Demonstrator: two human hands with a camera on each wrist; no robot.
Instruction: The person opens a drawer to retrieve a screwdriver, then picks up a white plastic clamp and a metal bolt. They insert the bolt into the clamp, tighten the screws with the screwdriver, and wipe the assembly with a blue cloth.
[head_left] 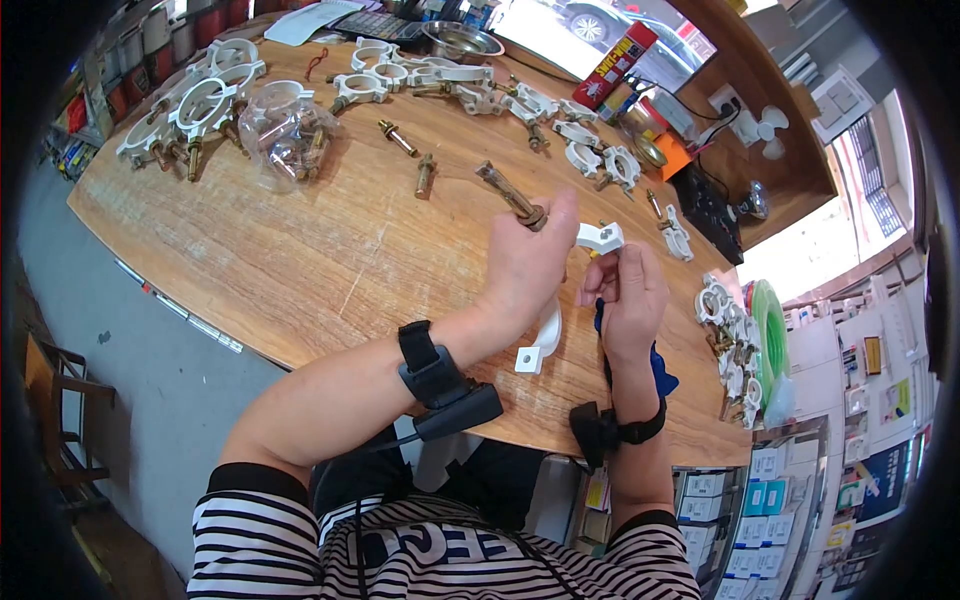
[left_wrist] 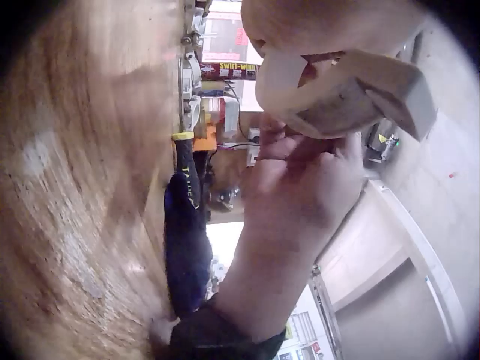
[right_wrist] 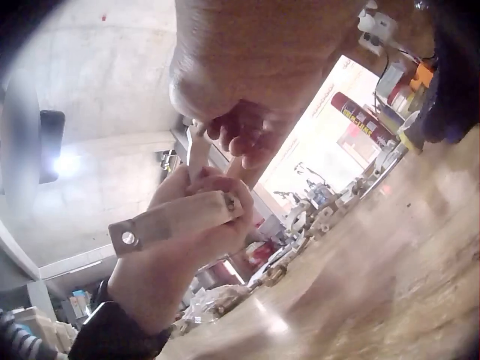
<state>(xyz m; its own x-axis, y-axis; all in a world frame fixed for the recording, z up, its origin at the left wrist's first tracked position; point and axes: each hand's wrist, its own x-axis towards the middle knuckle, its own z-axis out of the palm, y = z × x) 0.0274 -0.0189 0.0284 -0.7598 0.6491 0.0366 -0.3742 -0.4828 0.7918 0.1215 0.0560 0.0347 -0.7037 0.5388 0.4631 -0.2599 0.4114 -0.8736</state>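
Note:
My left hand [head_left: 528, 260] grips an open white pipe clamp [head_left: 549, 330] together with the brownish expansion bolt [head_left: 512, 196] that sticks up above the fist. One curved half of the clamp hangs below the hand, its flat end showing a hole. The other half reaches toward my right hand [head_left: 632, 300], whose thumb and fingertips pinch at its end; my fingers hide any small part there. In the right wrist view the left hand [right_wrist: 187, 232] stands behind the hanging half, with the right hand [right_wrist: 247, 67] above it.
Loose expansion bolts [head_left: 398, 138] lie beyond my hands. Several white clamps [head_left: 203, 107] line the table's back, beside a clear bag [head_left: 287, 140] of parts. A red spray can [head_left: 617, 65] stands at the back right. Dark blue cloth [left_wrist: 187, 240] lies by my right forearm. Green tubing [head_left: 770, 335] sits at right.

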